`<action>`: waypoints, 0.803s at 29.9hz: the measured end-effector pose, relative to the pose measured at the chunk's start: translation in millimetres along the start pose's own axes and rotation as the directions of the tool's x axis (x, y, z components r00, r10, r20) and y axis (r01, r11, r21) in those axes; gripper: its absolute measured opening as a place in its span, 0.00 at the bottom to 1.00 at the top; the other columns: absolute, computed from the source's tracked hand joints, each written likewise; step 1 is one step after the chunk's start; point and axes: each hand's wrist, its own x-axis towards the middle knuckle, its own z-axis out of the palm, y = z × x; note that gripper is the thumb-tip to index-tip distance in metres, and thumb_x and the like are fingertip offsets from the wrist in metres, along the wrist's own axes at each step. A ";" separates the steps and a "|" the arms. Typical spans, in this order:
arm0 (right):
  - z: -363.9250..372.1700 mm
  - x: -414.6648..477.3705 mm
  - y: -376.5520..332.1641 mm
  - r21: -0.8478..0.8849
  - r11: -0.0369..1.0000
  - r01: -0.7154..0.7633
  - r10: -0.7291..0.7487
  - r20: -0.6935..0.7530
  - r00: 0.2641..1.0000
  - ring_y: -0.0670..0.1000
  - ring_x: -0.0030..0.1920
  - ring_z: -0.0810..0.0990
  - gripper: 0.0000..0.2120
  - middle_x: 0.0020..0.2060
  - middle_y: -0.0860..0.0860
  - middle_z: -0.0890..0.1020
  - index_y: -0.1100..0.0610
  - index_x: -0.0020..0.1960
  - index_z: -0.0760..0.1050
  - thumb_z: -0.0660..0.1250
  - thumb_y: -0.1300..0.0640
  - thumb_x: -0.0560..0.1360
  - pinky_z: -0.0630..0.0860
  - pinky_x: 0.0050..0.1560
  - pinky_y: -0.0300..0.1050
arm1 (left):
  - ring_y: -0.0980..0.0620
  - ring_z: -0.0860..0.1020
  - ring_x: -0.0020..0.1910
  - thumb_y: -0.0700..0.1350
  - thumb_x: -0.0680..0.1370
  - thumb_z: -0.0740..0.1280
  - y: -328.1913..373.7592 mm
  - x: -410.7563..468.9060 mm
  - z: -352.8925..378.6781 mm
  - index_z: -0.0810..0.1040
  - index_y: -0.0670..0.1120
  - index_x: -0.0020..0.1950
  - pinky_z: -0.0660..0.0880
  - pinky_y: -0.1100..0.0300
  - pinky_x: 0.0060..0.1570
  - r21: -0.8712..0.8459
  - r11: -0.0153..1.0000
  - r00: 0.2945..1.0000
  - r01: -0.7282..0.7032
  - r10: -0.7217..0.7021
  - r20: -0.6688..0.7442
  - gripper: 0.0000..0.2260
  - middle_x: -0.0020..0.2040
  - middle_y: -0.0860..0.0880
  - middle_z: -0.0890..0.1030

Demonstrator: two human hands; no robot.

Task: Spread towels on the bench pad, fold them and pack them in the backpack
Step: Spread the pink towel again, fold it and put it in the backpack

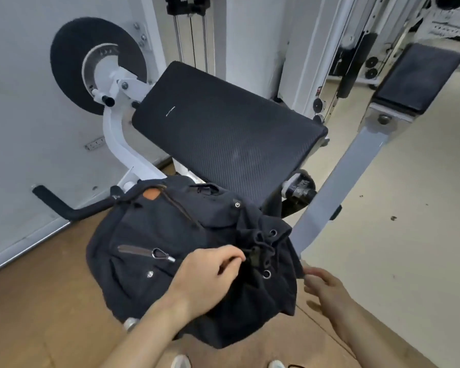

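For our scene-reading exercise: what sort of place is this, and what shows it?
Most likely a gym: a black weight plate on a white machine frame, a padded bench pad, and cable guide rods behind.

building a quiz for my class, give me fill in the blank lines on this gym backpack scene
The left hand pinches the ___ at the mouth of the black canvas backpack.
The black ribbed bench pad holds ___ towels.
The round black disc stands to the pad's ___.
Missing: drawstring; no; left.
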 end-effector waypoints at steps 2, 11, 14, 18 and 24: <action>-11.3 19.2 22.8 -0.024 0.986 -0.164 0.165 0.139 0.976 0.52 0.60 0.76 0.10 0.59 0.52 0.78 0.49 0.58 0.76 0.65 0.48 0.79 0.77 0.55 0.53 | 0.60 0.75 0.39 0.52 0.80 0.62 18.8 -16.1 40.1 0.78 0.59 0.55 0.73 0.62 0.45 0.002 0.991 0.991 0.137 -0.137 -0.003 0.07 0.38 0.60 0.78; -1.8 64.7 46.5 0.177 0.877 -0.446 0.268 0.590 0.762 0.47 0.31 0.78 0.07 0.32 0.47 0.78 0.50 0.49 0.76 0.66 0.47 0.77 0.75 0.34 0.46 | 0.60 0.73 0.32 0.53 0.77 0.62 66.3 -76.0 128.5 0.73 0.58 0.51 0.71 0.63 0.35 -0.040 0.914 0.889 0.403 -0.401 -0.220 0.04 0.34 0.59 0.76; 8.3 63.6 35.1 0.058 0.982 -0.181 0.130 0.492 0.861 0.52 0.42 0.84 0.05 0.41 0.52 0.84 0.53 0.50 0.78 0.63 0.56 0.81 0.79 0.36 0.48 | 0.57 0.80 0.41 0.56 0.74 0.58 66.0 -80.7 156.1 0.80 0.56 0.52 0.76 0.57 0.44 -0.039 0.861 0.854 0.507 -0.508 -0.114 0.14 0.43 0.56 0.83; 3.9 45.7 26.0 -0.104 0.985 0.135 -0.071 0.473 0.878 0.55 0.44 0.84 0.08 0.45 0.62 0.85 0.63 0.46 0.82 0.65 0.63 0.79 0.79 0.48 0.52 | 0.56 0.75 0.59 0.52 0.77 0.66 76.7 -54.3 179.6 0.71 0.53 0.65 0.71 0.64 0.57 -0.363 0.643 0.721 0.674 -0.680 0.134 0.17 0.58 0.57 0.78; -37.0 -16.4 -4.9 -0.408 0.702 0.584 -0.409 0.439 0.800 0.54 0.37 0.72 0.16 0.30 0.53 0.71 0.59 0.35 0.66 0.63 0.53 0.79 0.68 0.39 0.51 | 0.50 0.82 0.46 0.52 0.73 0.69 113.0 -39.5 191.2 0.83 0.45 0.49 0.78 0.48 0.51 -0.848 0.279 0.701 0.451 -0.698 0.144 0.12 0.43 0.49 0.85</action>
